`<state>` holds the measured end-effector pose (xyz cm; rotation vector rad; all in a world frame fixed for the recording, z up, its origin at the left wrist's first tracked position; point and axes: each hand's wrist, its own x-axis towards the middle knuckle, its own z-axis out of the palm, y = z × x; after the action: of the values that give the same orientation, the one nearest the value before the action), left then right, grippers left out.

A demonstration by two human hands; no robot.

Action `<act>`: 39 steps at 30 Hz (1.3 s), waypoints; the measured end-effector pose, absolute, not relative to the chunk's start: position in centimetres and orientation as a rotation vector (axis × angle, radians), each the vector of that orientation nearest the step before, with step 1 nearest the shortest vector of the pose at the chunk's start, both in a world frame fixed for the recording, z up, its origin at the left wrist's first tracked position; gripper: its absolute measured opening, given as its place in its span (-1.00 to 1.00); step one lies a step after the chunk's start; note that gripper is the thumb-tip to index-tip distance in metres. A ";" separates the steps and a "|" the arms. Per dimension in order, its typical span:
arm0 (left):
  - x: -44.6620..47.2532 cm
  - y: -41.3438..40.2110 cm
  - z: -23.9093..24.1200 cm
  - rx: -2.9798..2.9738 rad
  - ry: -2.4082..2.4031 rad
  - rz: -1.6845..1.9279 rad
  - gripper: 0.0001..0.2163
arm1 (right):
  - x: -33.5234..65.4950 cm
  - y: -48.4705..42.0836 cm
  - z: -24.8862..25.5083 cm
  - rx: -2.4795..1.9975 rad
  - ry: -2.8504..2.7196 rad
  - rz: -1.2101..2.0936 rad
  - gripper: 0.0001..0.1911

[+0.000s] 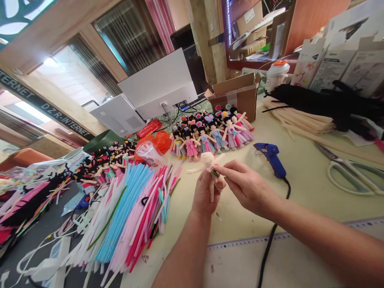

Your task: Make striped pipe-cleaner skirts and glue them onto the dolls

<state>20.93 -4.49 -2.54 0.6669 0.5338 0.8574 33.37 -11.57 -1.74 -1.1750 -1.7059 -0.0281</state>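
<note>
One cream pipe-cleaner doll [207, 160] is held above the middle of the pale green worktop [306, 196]. The left hand [206, 194] has its grip clenched around the doll's body, and the right hand [246, 186] pinches a small green and pink piece [215, 173] at its neck. Toward the right edge lie one blue glue gun [271, 154] and one pair of scissors [351, 173]. Near the far edge stand more than ten finished dolls [210, 136], one cardboard box [237, 94] and two monitors [159, 84]. A room sign [45, 107] reads "DZR-INTERNET".
</note>
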 end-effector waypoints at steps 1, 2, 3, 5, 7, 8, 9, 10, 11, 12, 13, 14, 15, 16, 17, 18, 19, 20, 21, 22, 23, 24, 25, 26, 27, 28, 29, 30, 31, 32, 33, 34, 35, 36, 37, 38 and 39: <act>20.9 -4.5 -2.5 0.668 0.538 0.857 -0.60 | 33.3 -11.6 -1.8 -1.184 -1.712 -0.040 -0.58; 20.9 -4.5 -2.4 0.671 0.543 0.857 -0.61 | 33.2 -11.6 -1.9 -1.194 -1.718 -0.052 -0.55; 20.9 -4.5 -2.4 0.675 0.548 0.856 -0.61 | 33.2 -11.6 -2.0 -1.204 -1.725 -0.065 -0.52; 20.9 -4.5 -2.4 0.671 0.560 0.858 -0.61 | 33.0 -11.7 -2.1 -1.228 -1.746 -0.098 -0.46; 20.9 -4.5 -2.4 0.657 0.575 0.868 -0.60 | 32.8 -11.7 -2.1 -1.259 -1.773 -0.136 -0.39; 20.9 -4.5 -2.5 0.652 0.587 0.874 -0.59 | 32.6 -11.8 -2.1 -1.276 -1.786 -0.148 -0.36; 20.9 -4.5 -2.5 0.651 0.602 0.879 -0.59 | 32.5 -11.9 -2.2 -1.292 -1.797 -0.151 -0.32; 20.9 -4.6 -2.5 0.652 0.618 0.886 -0.59 | 32.3 -11.9 -2.2 -1.304 -1.804 -0.148 -0.29; 20.9 -4.6 -2.6 0.655 0.633 0.895 -0.58 | 32.1 -12.0 -2.2 -1.313 -1.808 -0.138 -0.26; 20.9 -4.6 -2.6 0.656 0.645 0.904 -0.59 | 31.9 -12.0 -2.3 -1.320 -1.809 -0.125 -0.23; 20.9 -4.6 -2.6 0.654 0.652 0.913 -0.59 | 31.7 -12.1 -2.3 -1.323 -1.809 -0.116 -0.20; 20.9 -4.7 -2.6 0.648 0.655 0.923 -0.60 | 31.6 -12.1 -2.3 -1.322 -1.807 -0.111 -0.18; 20.9 -4.7 -2.5 0.642 0.655 0.929 -0.61 | 31.4 -12.1 -2.4 -1.315 -1.803 -0.114 -0.17; 20.9 -4.7 -2.4 0.636 0.653 0.930 -0.62 | 31.3 -12.1 -2.4 -1.308 -1.799 -0.118 -0.16; 21.0 -4.7 -2.3 0.628 0.651 0.927 -0.62 | 31.2 -12.2 -2.5 -1.301 -1.796 -0.121 -0.15; 21.0 -4.7 -2.3 0.618 0.649 0.922 -0.61 | 31.1 -12.2 -2.5 -1.294 -1.792 -0.121 -0.15; 21.0 -4.7 -2.2 0.605 0.646 0.916 -0.60 | 31.1 -12.2 -2.6 -1.287 -1.789 -0.117 -0.15; 21.0 -4.7 -2.1 0.588 0.642 0.910 -0.59 | 31.0 -12.1 -2.7 -1.283 -1.786 -0.106 -0.15; 21.0 -4.7 -2.0 0.570 0.639 0.905 -0.59 | 31.0 -12.1 -2.7 -1.276 -1.785 -0.093 -0.16; 21.0 -4.7 -1.9 0.556 0.637 0.903 -0.59 | 31.0 -12.1 -2.8 -1.269 -1.785 -0.078 -0.16; 21.0 -4.7 -1.9 0.547 0.637 0.903 -0.59 | 31.1 -12.1 -2.9 -1.261 -1.782 -0.062 -0.17; 21.0 -4.7 -1.9 0.545 0.638 0.905 -0.59 | 31.1 -12.1 -2.9 -1.255 -1.777 -0.045 -0.17; 21.0 -4.7 -1.8 0.549 0.641 0.907 -0.59 | 31.1 -12.1 -3.0 -1.251 -1.771 -0.027 -0.17; 21.0 -4.7 -1.8 0.558 0.644 0.908 -0.59 | 31.1 -12.1 -3.0 -1.250 -1.766 -0.011 -0.17; 21.0 -4.7 -1.9 0.567 0.645 0.911 -0.59 | 31.2 -12.1 -3.0 -1.250 -1.763 0.003 -0.18; 21.0 -4.8 -1.9 0.575 0.647 0.913 -0.60 | 31.2 -12.1 -2.9 -1.251 -1.761 0.012 -0.18; 21.0 -4.8 -1.9 0.584 0.651 0.917 -0.61 | 31.2 -12.1 -2.9 -1.252 -1.764 0.012 -0.18; 21.0 -4.8 -1.9 0.592 0.656 0.922 -0.63 | 31.2 -12.1 -2.8 -1.254 -1.768 0.006 -0.19; 20.9 -4.8 -2.0 0.602 0.664 0.927 -0.64 | 31.2 -12.1 -2.7 -1.257 -1.774 -0.004 -0.20; 20.9 -4.8 -2.0 0.615 0.671 0.934 -0.64 | 31.1 -12.1 -2.6 -1.260 -1.780 -0.017 -0.21; 20.9 -4.8 -2.1 0.631 0.676 0.939 -0.64 | 31.1 -12.1 -2.6 -1.265 -1.785 -0.029 -0.23; 20.9 -4.8 -2.2 0.648 0.679 0.943 -0.63 | 31.1 -12.1 -2.5 -1.270 -1.793 -0.041 -0.25; 20.8 -4.7 -2.3 0.665 0.680 0.949 -0.61 | 31.1 -12.1 -2.5 -1.275 -1.801 -0.049 -0.26; 20.8 -4.7 -2.3 0.681 0.681 0.955 -0.58 | 31.1 -12.1 -2.5 -1.279 -1.809 -0.054 -0.28; 20.8 -4.7 -2.4 0.697 0.684 0.962 -0.56 | 31.1 -12.1 -2.6 -1.283 -1.816 -0.059 -0.29; 20.9 -4.6 -2.5 0.711 0.691 0.971 -0.55 | 31.1 -12.1 -2.7 -1.290 -1.825 -0.059 -0.29; 20.9 -4.6 -2.5 0.723 0.700 0.980 -0.54 | 31.1 -12.1 -2.8 -1.298 -1.834 -0.053 -0.29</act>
<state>20.89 -4.62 -2.51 0.7230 0.6999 0.9797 31.09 -12.14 -2.78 -1.2977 -1.8338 -0.0530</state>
